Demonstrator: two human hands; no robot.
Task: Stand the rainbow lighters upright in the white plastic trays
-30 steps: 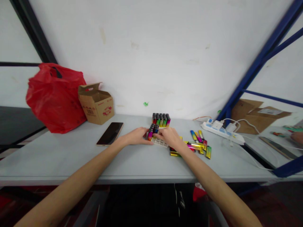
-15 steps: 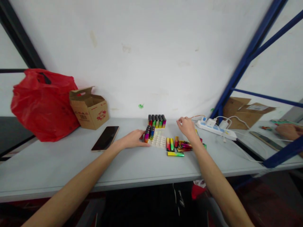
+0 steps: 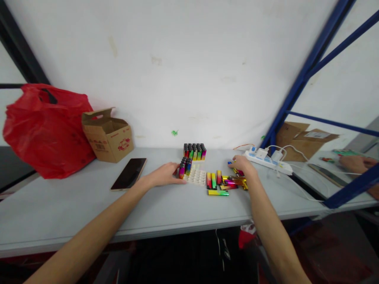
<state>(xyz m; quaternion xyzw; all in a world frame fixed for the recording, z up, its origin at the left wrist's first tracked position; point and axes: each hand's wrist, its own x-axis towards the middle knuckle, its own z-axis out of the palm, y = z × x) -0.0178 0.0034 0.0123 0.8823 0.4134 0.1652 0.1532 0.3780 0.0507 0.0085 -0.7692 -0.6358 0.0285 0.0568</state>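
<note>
A white tray [image 3: 197, 177] with rows of round holes lies on the table. Several colourful lighters [image 3: 185, 167] with dark tops stand upright at its left end. My left hand [image 3: 168, 173] is closed around that end, thumb along the near side and fingers behind. Right of the tray, loose lighters [image 3: 227, 182] in red, yellow, green and pink lie in a pile. My right hand [image 3: 244, 165] is down at the pile's far right side, its fingers curled on a lighter [image 3: 235, 170]; the hand partly hides it. Behind the tray stands a filled block of upright lighters [image 3: 194, 151].
A phone [image 3: 129, 174] lies left of my left hand. Farther left are an open cardboard box [image 3: 111, 139] and a red plastic bag [image 3: 49, 134]. A power strip [image 3: 268, 162] with cables and a blue frame [image 3: 299, 90] stand right. Another person's hand [image 3: 352, 163] shows beyond it.
My right hand has moved slightly right and down onto the lighters, its fingers now among them. My left hand stays at the tray. The view has shifted slightly.
</note>
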